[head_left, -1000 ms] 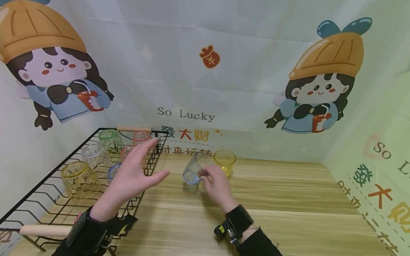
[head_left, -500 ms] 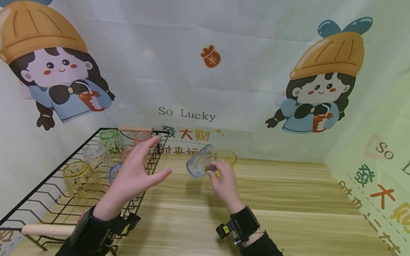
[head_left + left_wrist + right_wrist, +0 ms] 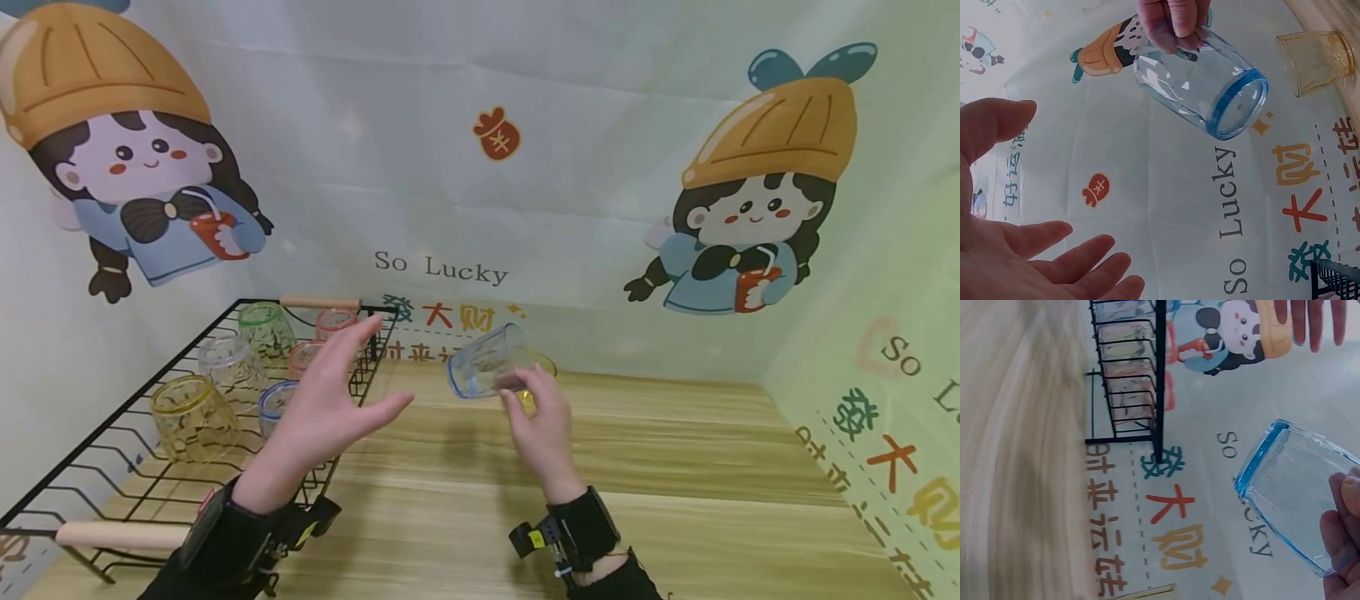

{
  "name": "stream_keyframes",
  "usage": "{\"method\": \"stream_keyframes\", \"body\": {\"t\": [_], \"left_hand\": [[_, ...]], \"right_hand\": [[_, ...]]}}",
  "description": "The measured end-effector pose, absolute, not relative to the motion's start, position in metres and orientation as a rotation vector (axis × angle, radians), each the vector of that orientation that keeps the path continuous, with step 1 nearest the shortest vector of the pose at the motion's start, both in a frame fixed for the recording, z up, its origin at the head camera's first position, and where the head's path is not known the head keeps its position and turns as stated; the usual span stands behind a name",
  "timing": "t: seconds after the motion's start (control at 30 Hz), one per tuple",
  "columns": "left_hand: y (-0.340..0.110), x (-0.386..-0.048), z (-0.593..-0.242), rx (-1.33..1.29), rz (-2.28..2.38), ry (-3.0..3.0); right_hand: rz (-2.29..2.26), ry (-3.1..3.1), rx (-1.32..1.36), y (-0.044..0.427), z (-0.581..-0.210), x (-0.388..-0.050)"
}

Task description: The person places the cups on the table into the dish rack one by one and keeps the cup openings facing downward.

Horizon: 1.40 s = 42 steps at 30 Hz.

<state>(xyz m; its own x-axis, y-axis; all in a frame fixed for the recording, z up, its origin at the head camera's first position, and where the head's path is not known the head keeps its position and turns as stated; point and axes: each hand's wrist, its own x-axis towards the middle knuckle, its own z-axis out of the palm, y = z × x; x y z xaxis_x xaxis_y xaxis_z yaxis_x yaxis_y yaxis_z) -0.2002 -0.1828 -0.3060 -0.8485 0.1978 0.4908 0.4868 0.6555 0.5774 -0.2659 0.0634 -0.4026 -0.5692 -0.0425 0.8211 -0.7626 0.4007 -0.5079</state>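
My right hand (image 3: 543,421) pinches a clear glass with a blue-tinted base (image 3: 480,367) by its rim end. The glass hangs above the table, tilted, its thick blue base toward my left hand. In the left wrist view, the thumb and fingers of that hand grip the glass (image 3: 1194,87) near its mouth. My left hand (image 3: 322,408) is held over the right side of the rack, fingers spread, thumb apart, touching nothing. Behind the right hand a yellow glass (image 3: 549,365) stands on the table, partly hidden; the left wrist view shows it whole.
A black wire rack (image 3: 1159,375) with wooden handles (image 3: 123,535) stands at the left. In it are several glasses: yellow (image 3: 195,421), clear (image 3: 232,367), green (image 3: 266,333), red (image 3: 335,320) and blue (image 3: 276,402). A printed cloth (image 3: 585,167) hangs behind the wooden table (image 3: 637,467).
The right hand has lifted the blue-tinted glass off the table, up and slightly right, tipping it further so its base points left. My left hand keeps its spread pose.
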Motion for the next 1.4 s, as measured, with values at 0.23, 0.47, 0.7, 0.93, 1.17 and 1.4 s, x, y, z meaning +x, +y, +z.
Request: {"method": "stream_keyframes", "body": {"t": [0.23,0.47,0.7,0.93,1.17,1.4], "left_hand": [[-0.181,-0.201,-0.304,-0.566,-1.010,-2.472],[-0.178,-0.202,-0.304,-0.569,-1.001,-2.469],[-0.174,-0.202,-0.303,-0.576,-1.007,-2.467],[-0.168,-0.201,-0.300,-0.618,-1.044,-2.464],[-0.161,-0.201,-0.300,-0.652,-1.067,-2.441],[-0.156,-0.200,-0.301,-0.663,-1.084,-2.432]], "right_hand": [[1.252,-1.831,0.685,0.065,-0.396,-0.258],[1.294,-1.779,0.702,0.066,-0.389,-0.249],[1.339,-1.724,0.720,0.065,-0.381,-0.240],[1.350,-1.676,0.752,0.065,-0.376,-0.233],[1.398,-1.626,0.798,0.064,-0.372,-0.226],[1.456,-1.567,0.834,0.062,-0.368,-0.221]]}}
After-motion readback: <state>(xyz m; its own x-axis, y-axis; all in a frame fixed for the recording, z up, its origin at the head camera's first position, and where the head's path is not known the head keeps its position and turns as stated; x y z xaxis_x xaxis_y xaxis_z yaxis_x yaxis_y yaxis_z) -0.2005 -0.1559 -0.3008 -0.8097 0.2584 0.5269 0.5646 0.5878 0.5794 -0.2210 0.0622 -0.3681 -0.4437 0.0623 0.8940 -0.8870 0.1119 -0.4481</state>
